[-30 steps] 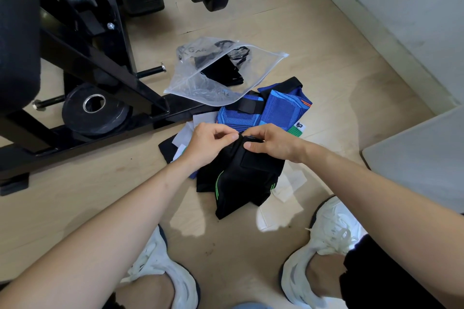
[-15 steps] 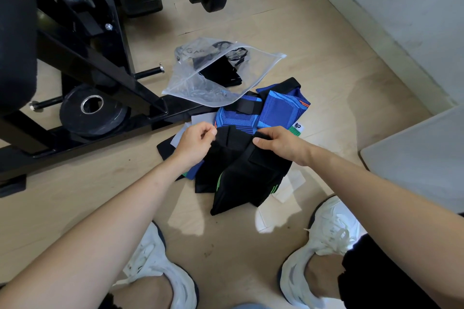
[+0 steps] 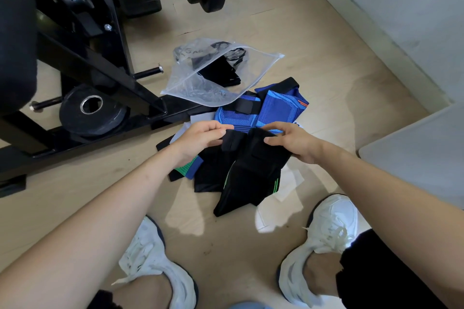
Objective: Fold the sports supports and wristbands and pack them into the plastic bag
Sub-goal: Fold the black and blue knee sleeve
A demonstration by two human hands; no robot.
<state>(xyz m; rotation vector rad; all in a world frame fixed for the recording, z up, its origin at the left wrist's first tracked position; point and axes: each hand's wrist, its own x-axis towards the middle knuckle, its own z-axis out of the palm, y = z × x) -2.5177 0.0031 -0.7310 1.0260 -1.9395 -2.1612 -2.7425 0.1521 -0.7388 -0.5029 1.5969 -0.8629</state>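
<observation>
Now L hand [image 3: 200, 140] fingers pinch black support [image 3: 251, 175] top edge; R hand [image 3: 296, 142] fingers grip it alongside.

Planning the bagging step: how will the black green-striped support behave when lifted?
Probably floppy: the black support drapes and creases below the left hand and right hand. Likely light, as pinches alone hold its top edge. The knit looks grippy, not slippery.

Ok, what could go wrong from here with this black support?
Both the left hand and right hand pinch only the black support's top edge, so the fold may slip open. It overlaps the blue support, which could drag along. The plastic bag lies flat, partly filled, so insertion may snag.
</observation>
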